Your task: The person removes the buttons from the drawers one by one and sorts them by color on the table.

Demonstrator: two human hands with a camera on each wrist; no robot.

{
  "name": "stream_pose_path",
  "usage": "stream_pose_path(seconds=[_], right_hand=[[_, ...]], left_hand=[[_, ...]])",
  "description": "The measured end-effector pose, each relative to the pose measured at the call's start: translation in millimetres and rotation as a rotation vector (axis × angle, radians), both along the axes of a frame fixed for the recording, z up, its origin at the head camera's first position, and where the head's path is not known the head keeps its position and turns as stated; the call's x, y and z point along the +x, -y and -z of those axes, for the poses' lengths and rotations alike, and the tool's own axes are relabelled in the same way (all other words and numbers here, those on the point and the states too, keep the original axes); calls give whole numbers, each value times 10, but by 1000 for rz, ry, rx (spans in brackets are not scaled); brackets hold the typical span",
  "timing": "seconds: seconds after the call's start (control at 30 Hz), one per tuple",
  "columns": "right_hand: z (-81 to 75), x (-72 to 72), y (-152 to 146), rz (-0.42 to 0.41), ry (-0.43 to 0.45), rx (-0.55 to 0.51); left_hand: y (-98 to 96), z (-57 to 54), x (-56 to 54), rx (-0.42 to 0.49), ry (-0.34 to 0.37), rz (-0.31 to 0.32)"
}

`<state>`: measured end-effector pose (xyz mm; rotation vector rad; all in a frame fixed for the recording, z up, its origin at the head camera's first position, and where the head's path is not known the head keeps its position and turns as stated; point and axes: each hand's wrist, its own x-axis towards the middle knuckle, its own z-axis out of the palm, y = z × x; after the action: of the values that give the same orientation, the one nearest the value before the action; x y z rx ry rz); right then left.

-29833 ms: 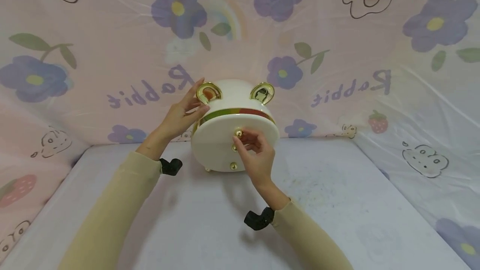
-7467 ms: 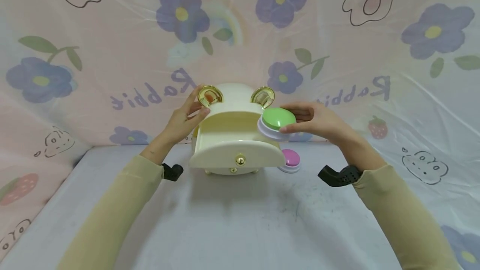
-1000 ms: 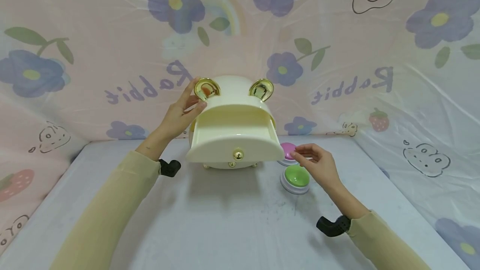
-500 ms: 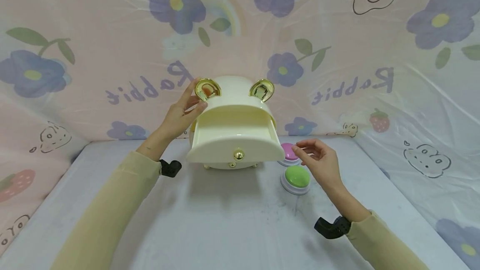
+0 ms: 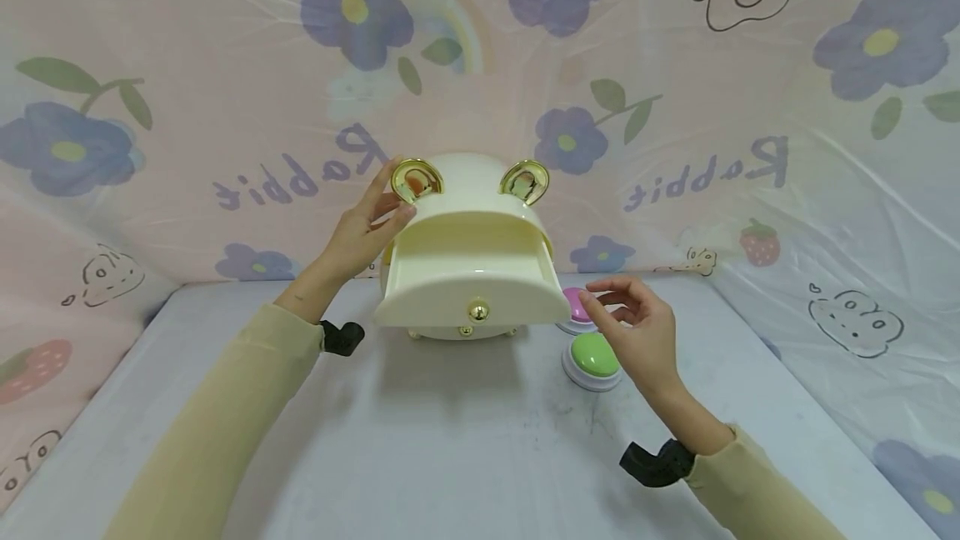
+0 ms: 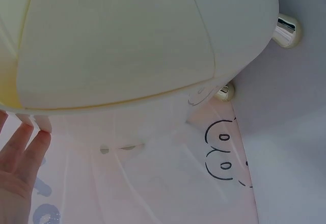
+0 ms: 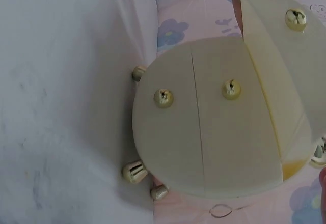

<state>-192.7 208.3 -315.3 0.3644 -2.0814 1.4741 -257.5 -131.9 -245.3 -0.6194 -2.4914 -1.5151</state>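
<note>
A cream drawer box with gold ears stands on the table, its top drawer pulled out. My left hand rests against the box's left side by the gold ear. In the left wrist view, my straight fingers touch the box. My right hand hovers at the right, fingertips near the pink button and hiding part of it. Whether they touch it, I cannot tell. No object shows in that hand. A green button on a pale base sits just in front of the pink one.
Below the drawer, the two lower drawer fronts are closed, with gold knobs in the right wrist view. Short gold feet hold the box up. A patterned cloth hangs behind the white tabletop.
The top drawer was closed 29.8 s ago and is now out. My right hand held the green button 7.5 s ago; it now stands on the table. Lately the right hand shifted slightly.
</note>
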Motion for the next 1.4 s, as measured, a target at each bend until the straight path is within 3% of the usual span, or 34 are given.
stream_pose_path(seconds=[0.2, 0.47, 0.77, 1.07, 1.13, 1.37, 1.4], right_hand=[[-18, 46, 95, 8, -121, 9], [-43, 108, 207, -47, -249, -8], [-114, 170, 384, -147, -279, -24], [-103, 169, 483, -221, -277, -32], [-90, 164, 508, -230, -265, -19], [-41, 164, 601, -251, -256, 6], [-36, 164, 612, -256, -259, 4]], left_hand=[[-1, -7, 26, 2, 0, 0], [0, -7, 20, 11, -3, -1], [88, 208, -256, 15, -23, -9], [83, 230, -291, 17, -36, -9], [81, 225, -286, 21, -34, -11], [-3, -2, 5, 14, 15, -5], [-4, -3, 7, 13, 15, -6]])
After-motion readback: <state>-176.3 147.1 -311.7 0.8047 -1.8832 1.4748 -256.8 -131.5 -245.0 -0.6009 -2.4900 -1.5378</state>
